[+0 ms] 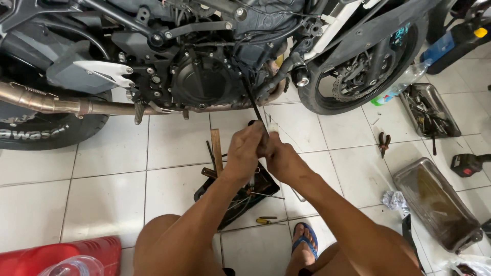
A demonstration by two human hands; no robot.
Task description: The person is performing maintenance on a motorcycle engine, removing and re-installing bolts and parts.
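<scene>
head view, and i can't see the tip of the black cable (251, 94): it vanishes up among the engine (204, 76) parts. its lower end is buried in my fists. left hand (245, 148) and right hand (279, 153) are pressed together, fingers curled tight round the cable, both forearms stretched forward over the tool tray (240, 197), half hidden beneath them. pliers (383, 143) lie well apart on the tiles.

One black motorcycle (204, 56), two bare hands, left hand (245, 148) and right hand (279, 156), one thin black cable (251, 97), two metal trays (434, 202), one red-handled pliers (383, 143), one yellow-handled screwdriver (266, 221), one blue sandal (305, 243)
</scene>
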